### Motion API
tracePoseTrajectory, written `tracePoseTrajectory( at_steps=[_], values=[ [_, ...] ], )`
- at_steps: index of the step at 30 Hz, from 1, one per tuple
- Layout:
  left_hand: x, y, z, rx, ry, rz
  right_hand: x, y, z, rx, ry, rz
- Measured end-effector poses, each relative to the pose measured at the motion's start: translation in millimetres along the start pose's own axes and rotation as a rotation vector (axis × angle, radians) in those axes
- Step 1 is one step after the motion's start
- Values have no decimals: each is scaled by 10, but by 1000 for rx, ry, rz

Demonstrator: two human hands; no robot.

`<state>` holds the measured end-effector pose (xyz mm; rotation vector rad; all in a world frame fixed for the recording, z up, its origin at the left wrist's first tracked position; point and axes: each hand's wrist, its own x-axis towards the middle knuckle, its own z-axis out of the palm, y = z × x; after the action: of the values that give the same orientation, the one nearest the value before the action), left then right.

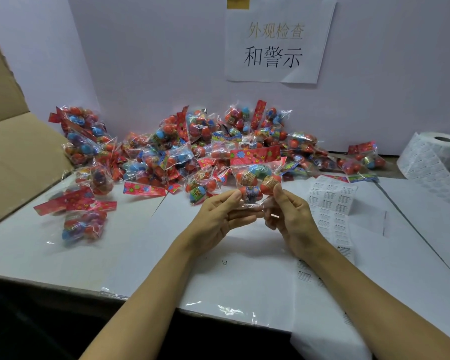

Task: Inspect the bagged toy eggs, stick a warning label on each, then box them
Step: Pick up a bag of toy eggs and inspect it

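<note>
**Bag Held Up at Both Lower Corners**

My left hand (216,216) and right hand (291,216) each pinch, thumb against fingers, a lower corner of one clear plastic bag of red and blue toy eggs (256,181) with a red flowered header card, raised above the white table (140,255). Whether it carries a label is unclear. The heap of bagged eggs (192,146) lies behind. White warning-label strips (331,203) lie just right; the white label roll (431,154) stands further right; the brown cardboard box (16,152) sits far left.

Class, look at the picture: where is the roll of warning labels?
In the head view the roll of warning labels stands at the far right of the table, against the back wall, right of the pile of bagged toy eggs.
</note>
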<state>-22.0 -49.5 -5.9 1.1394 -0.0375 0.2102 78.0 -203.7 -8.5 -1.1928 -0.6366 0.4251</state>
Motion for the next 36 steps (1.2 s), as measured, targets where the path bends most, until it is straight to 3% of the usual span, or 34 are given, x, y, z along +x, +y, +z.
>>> tracePoseTrajectory(
  at_steps=[7, 12, 18, 22, 27, 36],
  values=[
    [-6, 17, -58, -91, -54, -18, -28, -30, 23, 6, -42, 18],
    [-33, 76, -145, -110, 16, -3, 46, -39, -103, 85, -17, 106],
    [-43, -62, -95, 168, -40, -120, 51, -28, -156, -109, 27, 66],
    [-26, -116, -32, 378, 43, -57, 41, -38, -148, -177, 0, 59],
    [-26, -136, -65, 455, 125, 16, -7, -20, -142, -267, -98, 134],
    [-11, -161, -55, 431, 155, 37, 20, 59, -115, -270, 9, 127]
  ],
)
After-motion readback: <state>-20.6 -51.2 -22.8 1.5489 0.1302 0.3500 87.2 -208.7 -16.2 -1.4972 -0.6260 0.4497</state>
